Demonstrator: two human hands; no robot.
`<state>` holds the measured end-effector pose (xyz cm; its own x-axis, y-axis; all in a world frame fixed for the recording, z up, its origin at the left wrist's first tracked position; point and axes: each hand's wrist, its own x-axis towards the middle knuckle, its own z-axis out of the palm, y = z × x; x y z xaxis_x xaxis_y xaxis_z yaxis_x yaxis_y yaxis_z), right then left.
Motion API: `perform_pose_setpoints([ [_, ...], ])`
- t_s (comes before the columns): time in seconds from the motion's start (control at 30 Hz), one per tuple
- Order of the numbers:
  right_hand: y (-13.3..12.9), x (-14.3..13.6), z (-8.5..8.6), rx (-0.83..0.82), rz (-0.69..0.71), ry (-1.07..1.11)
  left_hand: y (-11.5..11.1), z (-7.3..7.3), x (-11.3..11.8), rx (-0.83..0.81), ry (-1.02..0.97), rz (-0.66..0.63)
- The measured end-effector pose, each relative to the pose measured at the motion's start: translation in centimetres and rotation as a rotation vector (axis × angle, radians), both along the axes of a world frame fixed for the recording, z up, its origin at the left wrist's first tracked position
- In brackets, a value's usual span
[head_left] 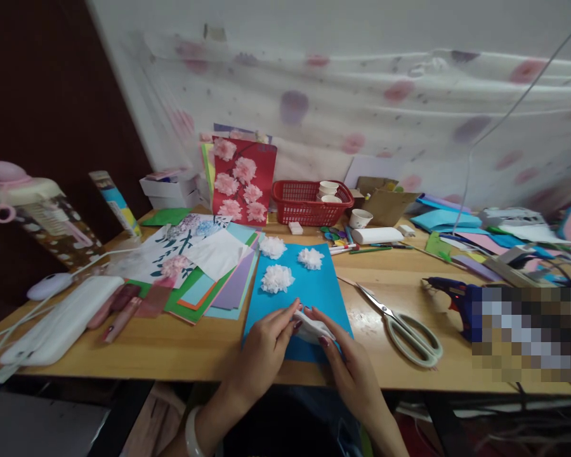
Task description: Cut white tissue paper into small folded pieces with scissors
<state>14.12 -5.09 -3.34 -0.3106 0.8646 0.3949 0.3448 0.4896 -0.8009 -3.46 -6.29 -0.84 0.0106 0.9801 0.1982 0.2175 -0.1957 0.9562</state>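
A piece of white tissue paper (314,327), folded or layered, is held between both hands over the front part of a blue sheet of paper (309,298). My left hand (271,339) pinches its left edge with thumb and finger. On the other side, my right hand (345,352) grips it between thumb and fingers. Farther up the blue sheet lie three white paper flowers: one flower (276,278) nearest my hands, another flower (272,247) at the far left corner, and a third flower (311,258) on the right.
Scissors (400,324) lie right of the blue sheet, with a glue gun (457,298) beyond. Coloured papers (219,285) overlap on the left. A red basket (309,203) holding paper cups stands behind, beside a red flower picture (244,181). A bottle (42,212) stands far left.
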Motion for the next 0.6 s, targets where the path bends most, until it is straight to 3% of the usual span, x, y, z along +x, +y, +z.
perform_pose_setpoints([
  [0.17,0.0,-0.1,0.1,-0.003,0.052,-0.008,-0.1,0.5,0.2,-0.023,0.015,0.003],
  [0.4,-0.1,0.1,-0.2,0.000,0.045,-0.011,0.1,-1.0,0.0,0.063,0.109,0.022],
  [0.6,-0.1,0.1,-0.1,0.002,0.041,0.021,0.0,-0.7,-0.1,0.073,0.202,0.020],
])
